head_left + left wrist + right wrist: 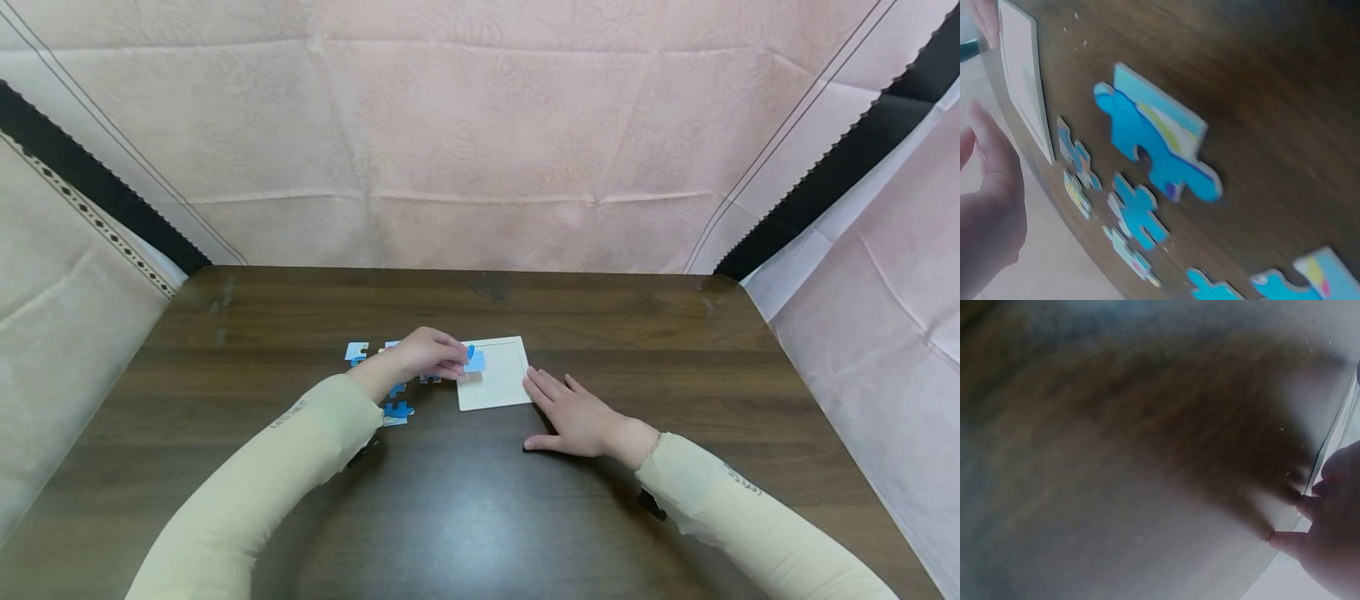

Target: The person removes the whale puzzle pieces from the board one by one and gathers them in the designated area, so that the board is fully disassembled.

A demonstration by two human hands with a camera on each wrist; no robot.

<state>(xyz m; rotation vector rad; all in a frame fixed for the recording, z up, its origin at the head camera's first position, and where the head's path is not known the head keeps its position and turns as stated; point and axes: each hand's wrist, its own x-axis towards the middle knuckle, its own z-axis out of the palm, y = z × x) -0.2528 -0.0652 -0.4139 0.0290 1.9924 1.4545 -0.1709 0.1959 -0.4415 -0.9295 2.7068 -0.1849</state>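
Observation:
In the head view my left hand (429,353) pinches a light-blue jigsaw puzzle piece (476,362) above the left part of a white puzzle board (498,385). My right hand (576,417) lies on the table with its fingers extended, the fingertips touching the board's right edge. Seen from the left wrist, my left hand (997,194) is at the left side, and the piece it holds is out of sight. A blue puzzle piece (1147,134) with a yellow and white band lies nearest that camera. In the right wrist view the right hand's fingers (1288,542) touch down.
More loose puzzle pieces lie left of the board, partly hidden by the left forearm, among them a pale one (357,350) and a blue one (398,410). The dark wooden table (465,500) meets a pale cloth (480,150) at its far edge.

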